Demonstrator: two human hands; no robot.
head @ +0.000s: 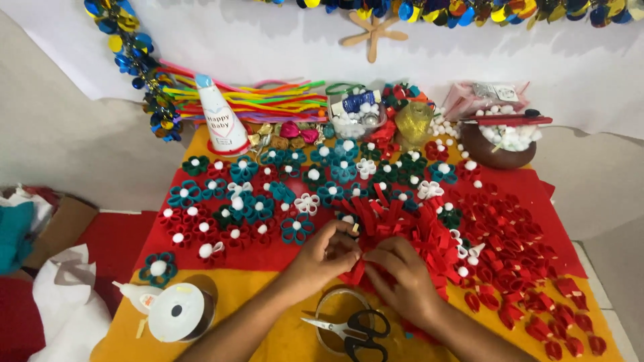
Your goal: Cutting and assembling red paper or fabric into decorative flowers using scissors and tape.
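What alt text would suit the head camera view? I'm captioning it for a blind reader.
Two bare hands, left hand and right hand, pinch a red folded felt piece over a yellow and red cloth-covered table. Teal, red and green felt flowers with white pompom centres cover the cloth; black-handled scissors lie near the wrists.

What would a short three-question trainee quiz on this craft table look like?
1. True or false: the scissors lie shut, nearer the person than both hands.
2. What do the left hand and right hand pinch together? A) red felt piece B) yellow pipe cleaner C) white pompom
3. What stands by the table's near left corner, beside the glue bottle?

Key: 1 false, they are open; 2 A; 3 a white ribbon spool.
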